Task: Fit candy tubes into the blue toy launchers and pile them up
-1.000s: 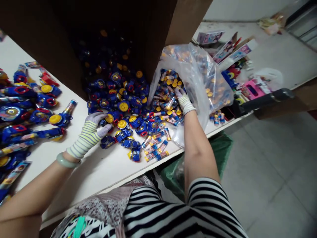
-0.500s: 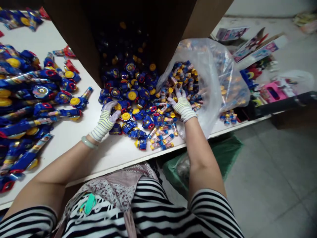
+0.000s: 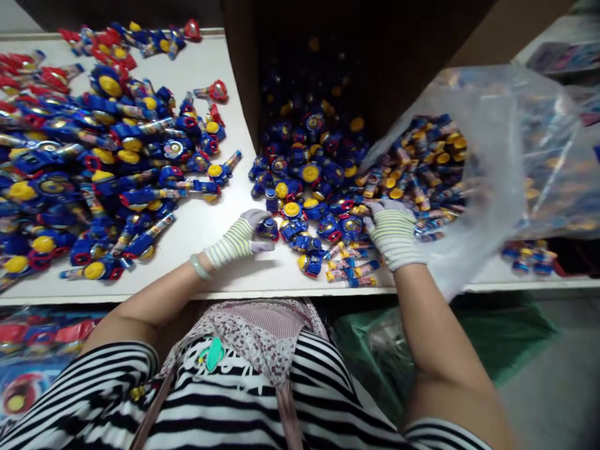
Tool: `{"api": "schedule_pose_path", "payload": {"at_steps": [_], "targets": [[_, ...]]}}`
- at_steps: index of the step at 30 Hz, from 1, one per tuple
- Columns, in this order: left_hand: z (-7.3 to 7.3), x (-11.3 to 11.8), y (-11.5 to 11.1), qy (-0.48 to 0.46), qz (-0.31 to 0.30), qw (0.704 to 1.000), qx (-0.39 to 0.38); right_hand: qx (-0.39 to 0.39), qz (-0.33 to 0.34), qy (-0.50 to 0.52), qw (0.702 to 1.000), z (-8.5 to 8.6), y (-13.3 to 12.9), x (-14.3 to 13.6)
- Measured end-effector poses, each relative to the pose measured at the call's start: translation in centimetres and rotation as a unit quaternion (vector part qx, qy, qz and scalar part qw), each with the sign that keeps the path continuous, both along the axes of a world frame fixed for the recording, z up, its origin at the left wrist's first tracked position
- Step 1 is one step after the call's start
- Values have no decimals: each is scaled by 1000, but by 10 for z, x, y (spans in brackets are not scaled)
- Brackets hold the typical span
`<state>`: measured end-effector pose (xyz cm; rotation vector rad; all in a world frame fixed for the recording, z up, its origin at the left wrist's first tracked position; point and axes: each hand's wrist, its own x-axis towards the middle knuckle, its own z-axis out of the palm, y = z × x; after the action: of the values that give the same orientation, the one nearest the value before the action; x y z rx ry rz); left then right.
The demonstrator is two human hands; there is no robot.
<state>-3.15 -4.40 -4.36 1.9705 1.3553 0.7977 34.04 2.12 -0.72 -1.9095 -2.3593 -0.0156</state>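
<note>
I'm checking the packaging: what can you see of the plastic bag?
The bag is thin, translucent plastic, wrinkled and shiny, lying on the table beside the box. Its mouth gapes open, with blue-and-yellow tubes inside; more show blurrily through its side. The right hand is near; contact is unclear.

On a white surface [image 3: 206,240], the person's gloved left hand [image 3: 241,236] has its fingers and thumb about a dark blue toy piece [image 3: 268,229]; whether it grips is unclear. The gloved right hand [image 3: 392,229] reaches to the near edge of a heap of small yellow-capped tubes [image 3: 417,169], spilling from a clear plastic bag [image 3: 492,203]. Between the hands, blue-and-yellow toys [image 3: 310,172] spread out from an open cardboard box [image 3: 241,81]. Farther left lies a broad pile of toys with tubes attached [image 3: 129,156], some red.
</note>
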Motion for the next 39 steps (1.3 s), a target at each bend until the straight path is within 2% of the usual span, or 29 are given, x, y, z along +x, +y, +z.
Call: {"api": "schedule_pose_path", "payload": {"at_steps": [3,6,9,12,15,17,21,26,28,30,33,34,35,37,39], "targets": [[-11,13,5,20,1,1000,-9,-8,57,107,993,12,-16,-26],[-11,14,9,-69,14,996,-47,-82,113,236,962,16,-46,-62],[-1,8,7,-173,-25,980,-98,-127,113,294,941,12,-69,-93],[14,3,1,-189,-42,976,-103,-131,136,281,941,13,-75,-113],[27,-1,0,-120,-66,988,-71,-129,195,209,950,25,-70,-123],[35,-5,4,-42,-121,991,-28,-143,221,147,953,34,-68,-127],[50,-8,16,101,-224,966,80,-145,230,59,961,43,-70,-132],[63,2,22,192,-271,936,119,-149,210,10,966,41,-77,-135],[66,9,22,223,-283,925,123,-169,199,33,965,39,-77,-134],[68,14,20,243,-286,915,149,-212,191,109,952,35,-78,-133],[73,17,16,263,-283,899,208,-309,197,265,892,32,-77,-130],[75,16,16,273,-279,895,217,-324,198,294,877,32,-77,-131],[77,14,16,283,-274,894,213,-321,194,298,878,34,-77,-132],[80,11,17,293,-273,902,164,-273,174,231,918,39,-76,-136],[80,9,18,285,-283,910,104,-225,156,111,955,44,-75,-142]]}}
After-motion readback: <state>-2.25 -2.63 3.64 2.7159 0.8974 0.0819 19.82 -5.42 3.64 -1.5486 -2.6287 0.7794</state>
